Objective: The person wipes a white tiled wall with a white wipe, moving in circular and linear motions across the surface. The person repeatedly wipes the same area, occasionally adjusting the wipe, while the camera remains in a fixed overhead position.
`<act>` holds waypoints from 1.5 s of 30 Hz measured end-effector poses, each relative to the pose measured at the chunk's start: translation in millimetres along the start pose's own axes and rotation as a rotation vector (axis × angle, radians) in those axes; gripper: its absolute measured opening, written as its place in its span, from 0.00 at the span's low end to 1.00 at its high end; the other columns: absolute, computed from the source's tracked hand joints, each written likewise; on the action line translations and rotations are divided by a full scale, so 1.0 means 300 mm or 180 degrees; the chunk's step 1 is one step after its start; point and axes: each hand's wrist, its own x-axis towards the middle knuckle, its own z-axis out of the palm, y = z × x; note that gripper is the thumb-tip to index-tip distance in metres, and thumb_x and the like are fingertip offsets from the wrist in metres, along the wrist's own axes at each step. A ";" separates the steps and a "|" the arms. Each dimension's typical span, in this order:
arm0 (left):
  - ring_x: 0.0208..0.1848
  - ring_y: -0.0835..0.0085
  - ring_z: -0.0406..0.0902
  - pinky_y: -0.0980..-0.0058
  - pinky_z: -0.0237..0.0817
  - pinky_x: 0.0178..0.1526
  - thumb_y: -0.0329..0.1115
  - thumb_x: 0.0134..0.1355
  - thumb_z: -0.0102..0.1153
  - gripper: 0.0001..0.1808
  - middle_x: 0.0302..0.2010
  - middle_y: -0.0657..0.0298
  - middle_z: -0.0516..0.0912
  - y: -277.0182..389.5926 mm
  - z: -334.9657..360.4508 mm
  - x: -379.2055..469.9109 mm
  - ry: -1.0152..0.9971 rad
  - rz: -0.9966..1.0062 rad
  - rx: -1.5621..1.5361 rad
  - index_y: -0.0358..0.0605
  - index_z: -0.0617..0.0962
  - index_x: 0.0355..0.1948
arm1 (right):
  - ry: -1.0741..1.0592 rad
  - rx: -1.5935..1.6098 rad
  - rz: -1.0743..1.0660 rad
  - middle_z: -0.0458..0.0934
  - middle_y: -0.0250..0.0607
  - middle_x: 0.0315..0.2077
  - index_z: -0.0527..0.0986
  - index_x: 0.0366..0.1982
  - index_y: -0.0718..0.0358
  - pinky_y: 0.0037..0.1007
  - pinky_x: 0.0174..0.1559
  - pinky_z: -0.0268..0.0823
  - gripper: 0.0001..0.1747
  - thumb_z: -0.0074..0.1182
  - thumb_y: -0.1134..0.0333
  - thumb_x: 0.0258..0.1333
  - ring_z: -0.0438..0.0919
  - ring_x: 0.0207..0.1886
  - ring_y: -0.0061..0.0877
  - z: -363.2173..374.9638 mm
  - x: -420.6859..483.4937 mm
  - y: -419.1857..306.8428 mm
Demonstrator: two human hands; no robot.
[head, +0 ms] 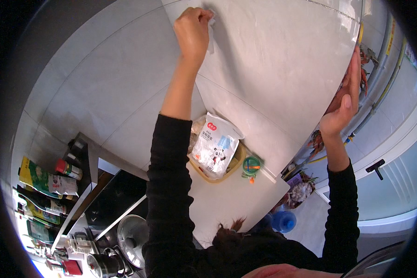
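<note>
My left hand (194,33) pinches a crumpled white tissue or cloth (211,38) against the pale tiled wall (271,59), close to the inner corner. Its shadow falls on the tiles. My right hand (344,100) holds nothing. It lies flat along the wall's outer edge, fingers extended and thumb apart, with part of the palm hidden. Below my hands, a yellow plastic basket (213,180) stands on the white countertop (226,201). A white printed plastic packet (217,146) with a panda picture lies in it. Beside the basket is a green cup (251,165) with orange-handled items.
At lower left, a shelf holds a red-capped seasoning jar (68,169) and several packets. A glass lid (132,239) and a pot (104,264) are below. Pipes (378,90), a door handle (375,165), garlic (300,194) and a blue water bottle (284,220) are right.
</note>
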 end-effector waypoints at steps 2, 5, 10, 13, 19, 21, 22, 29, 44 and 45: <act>0.27 0.64 0.84 0.71 0.73 0.30 0.20 0.53 0.65 0.02 0.28 0.58 0.86 -0.002 -0.005 -0.016 -0.0082 -0.0013 -0.0100 0.37 0.84 0.26 | -0.0010 0.0013 -0.0011 0.57 0.53 0.71 0.60 0.69 0.70 0.40 0.73 0.46 0.42 0.28 0.43 0.70 0.54 0.75 0.40 0.000 0.000 0.002; 0.29 0.69 0.85 0.75 0.74 0.32 0.21 0.56 0.65 0.01 0.30 0.56 0.88 0.049 -0.018 -0.035 -0.0368 -0.0161 -0.0032 0.36 0.85 0.29 | 0.0032 0.0011 0.0030 0.57 0.53 0.71 0.59 0.69 0.70 0.40 0.73 0.46 0.42 0.29 0.42 0.70 0.54 0.75 0.40 0.003 0.004 -0.011; 0.26 0.65 0.84 0.73 0.73 0.31 0.21 0.54 0.65 0.02 0.27 0.56 0.87 0.018 -0.020 -0.032 -0.0266 -0.0284 -0.0154 0.37 0.85 0.27 | 0.0001 -0.0019 0.0020 0.57 0.52 0.71 0.60 0.69 0.70 0.39 0.73 0.46 0.42 0.30 0.42 0.70 0.54 0.75 0.40 0.001 0.006 -0.014; 0.26 0.66 0.84 0.73 0.73 0.31 0.22 0.54 0.66 0.01 0.28 0.55 0.87 0.019 -0.017 -0.022 -0.0335 -0.0374 -0.0147 0.36 0.85 0.27 | 0.0042 0.0000 0.0000 0.57 0.52 0.71 0.60 0.69 0.70 0.39 0.74 0.45 0.42 0.31 0.42 0.69 0.55 0.75 0.40 0.003 0.005 -0.008; 0.26 0.68 0.83 0.74 0.73 0.32 0.23 0.54 0.67 0.01 0.27 0.55 0.87 0.038 -0.020 -0.013 -0.0348 -0.0738 -0.0341 0.36 0.85 0.26 | 0.0079 0.0032 0.0006 0.58 0.53 0.71 0.61 0.69 0.70 0.39 0.74 0.45 0.41 0.32 0.44 0.69 0.55 0.75 0.39 0.009 0.004 -0.006; 0.26 0.73 0.82 0.76 0.72 0.33 0.27 0.57 0.66 0.03 0.28 0.57 0.88 0.048 -0.025 -0.018 -0.0494 -0.0785 -0.0122 0.37 0.86 0.30 | 0.0075 0.0014 -0.0016 0.58 0.53 0.71 0.61 0.69 0.70 0.39 0.74 0.45 0.41 0.32 0.44 0.69 0.55 0.75 0.39 0.007 0.005 -0.006; 0.26 0.76 0.82 0.77 0.72 0.34 0.29 0.59 0.66 0.05 0.28 0.58 0.88 0.058 -0.027 -0.012 -0.0563 -0.0795 -0.0013 0.37 0.87 0.32 | 0.0084 0.0038 -0.0030 0.58 0.53 0.71 0.61 0.69 0.70 0.39 0.73 0.45 0.41 0.32 0.44 0.69 0.55 0.75 0.39 0.006 0.005 -0.003; 0.25 0.73 0.81 0.75 0.72 0.33 0.31 0.59 0.67 0.06 0.26 0.59 0.87 0.040 -0.023 -0.011 -0.0470 -0.0636 0.0084 0.38 0.86 0.30 | 0.0058 0.0002 -0.0081 0.58 0.53 0.71 0.61 0.68 0.71 0.40 0.73 0.45 0.40 0.33 0.45 0.69 0.55 0.75 0.41 0.000 0.001 0.001; 0.26 0.62 0.82 0.68 0.73 0.34 0.25 0.55 0.63 0.03 0.25 0.57 0.86 0.076 -0.005 -0.008 -0.0390 -0.0631 -0.0136 0.38 0.85 0.25 | 0.0154 -0.0050 -0.0090 0.59 0.51 0.70 0.62 0.69 0.69 0.40 0.74 0.45 0.39 0.34 0.46 0.68 0.56 0.75 0.39 0.007 0.010 0.000; 0.26 0.62 0.82 0.69 0.73 0.33 0.25 0.54 0.64 0.03 0.25 0.57 0.86 0.070 -0.011 -0.022 -0.0363 -0.0649 -0.0177 0.38 0.85 0.25 | 0.0138 -0.0043 -0.0086 0.60 0.51 0.70 0.62 0.69 0.69 0.40 0.74 0.45 0.39 0.34 0.46 0.69 0.56 0.75 0.39 0.008 0.006 -0.001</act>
